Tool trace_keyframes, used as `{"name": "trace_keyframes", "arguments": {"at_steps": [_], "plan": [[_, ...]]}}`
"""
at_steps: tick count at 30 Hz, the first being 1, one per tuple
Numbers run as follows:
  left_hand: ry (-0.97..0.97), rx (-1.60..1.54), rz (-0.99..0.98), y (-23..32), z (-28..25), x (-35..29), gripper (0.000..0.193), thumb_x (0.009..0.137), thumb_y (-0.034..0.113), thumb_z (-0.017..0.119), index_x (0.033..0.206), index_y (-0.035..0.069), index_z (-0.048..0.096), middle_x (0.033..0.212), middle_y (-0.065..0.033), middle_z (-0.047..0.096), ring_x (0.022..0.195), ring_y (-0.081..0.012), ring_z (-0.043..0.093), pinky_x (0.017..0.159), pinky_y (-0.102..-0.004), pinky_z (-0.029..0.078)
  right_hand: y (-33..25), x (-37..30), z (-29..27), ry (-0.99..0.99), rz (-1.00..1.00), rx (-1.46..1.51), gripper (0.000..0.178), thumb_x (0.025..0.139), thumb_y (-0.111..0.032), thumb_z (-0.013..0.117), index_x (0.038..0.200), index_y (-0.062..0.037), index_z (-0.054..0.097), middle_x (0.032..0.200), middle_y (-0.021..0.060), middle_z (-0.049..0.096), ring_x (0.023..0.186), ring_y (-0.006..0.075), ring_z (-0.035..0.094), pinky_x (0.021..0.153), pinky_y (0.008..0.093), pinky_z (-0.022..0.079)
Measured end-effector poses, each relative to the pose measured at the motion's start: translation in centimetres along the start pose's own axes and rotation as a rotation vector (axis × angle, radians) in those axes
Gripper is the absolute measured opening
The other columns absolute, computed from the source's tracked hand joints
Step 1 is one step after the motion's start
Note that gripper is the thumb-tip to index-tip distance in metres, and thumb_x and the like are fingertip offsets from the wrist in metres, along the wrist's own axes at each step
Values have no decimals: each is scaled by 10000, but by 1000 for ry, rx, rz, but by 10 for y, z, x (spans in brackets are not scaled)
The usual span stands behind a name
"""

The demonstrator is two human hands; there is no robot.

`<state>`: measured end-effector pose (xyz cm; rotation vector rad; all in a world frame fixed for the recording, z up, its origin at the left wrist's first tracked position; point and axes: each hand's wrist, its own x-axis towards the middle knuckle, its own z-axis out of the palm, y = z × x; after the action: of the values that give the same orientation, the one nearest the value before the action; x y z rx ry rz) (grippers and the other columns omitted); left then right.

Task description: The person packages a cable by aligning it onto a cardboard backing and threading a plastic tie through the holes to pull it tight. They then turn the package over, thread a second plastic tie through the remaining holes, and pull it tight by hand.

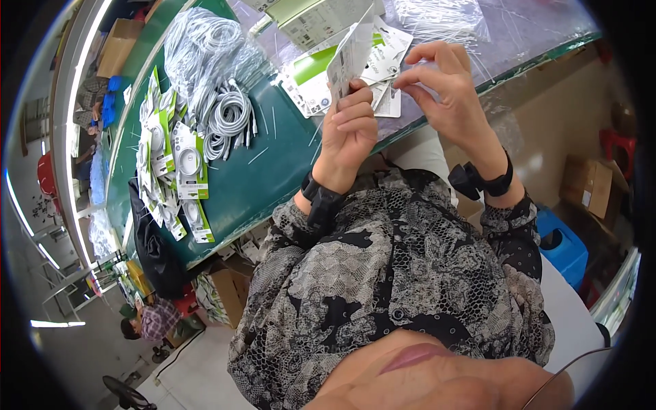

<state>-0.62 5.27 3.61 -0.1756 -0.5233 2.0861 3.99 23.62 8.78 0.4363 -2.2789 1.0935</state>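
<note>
My left hand point(352, 128) grips a white packaging card point(350, 58) upright between thumb and fingers at the table's near edge. To its right, my right hand point(444, 89) is raised with thumb and forefinger drawn together in a pinch. Whatever lies between those fingertips is too small to make out. Behind and below the card lie more white and green packaging cards point(389, 99). Coiled white cables point(229, 116) rest on the green tabletop left of my hands. Farther left is a heap of carded cables point(189, 161), each coil mounted on a green and white card.
Clear plastic bags of cables point(205, 41) lie at the back left. A box point(318, 20) stands behind the cards. Thin white ties point(441, 17) are piled at the back right, several strewn across the table. Blue plastic stool point(560, 249) and cardboard box point(591, 188) stand at right.
</note>
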Motion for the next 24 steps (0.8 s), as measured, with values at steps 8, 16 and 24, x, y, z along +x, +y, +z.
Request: {"name": "trace_keyframes", "arguments": {"at_steps": [8, 16, 24], "plan": [[-30, -194, -39, -4, 10, -4, 128, 950, 31, 400, 1020, -62, 453, 687, -51, 465, 485, -111, 498, 388, -202, 427, -18, -5, 33, 90, 132, 68, 148, 737, 53, 685, 858, -24, 651, 793, 68, 590, 693, 180, 580, 632, 272, 472], [-38, -186, -34, -4, 11, -3, 138, 959, 40, 385, 1018, -59, 462, 671, -50, 459, 491, -116, 504, 389, -198, 429, -13, -6, 36, 82, 148, 102, 144, 748, 61, 678, 864, -19, 648, 789, 65, 586, 681, 161, 575, 609, 263, 469], [-44, -154, -48, 0, 6, -2, 169, 977, 69, 366, 1021, -63, 462, 682, -53, 453, 485, -115, 493, 384, -199, 422, -12, -4, 34, 84, 139, 62, 139, 752, 57, 680, 865, -18, 648, 784, 59, 581, 677, 156, 570, 603, 261, 466]]}}
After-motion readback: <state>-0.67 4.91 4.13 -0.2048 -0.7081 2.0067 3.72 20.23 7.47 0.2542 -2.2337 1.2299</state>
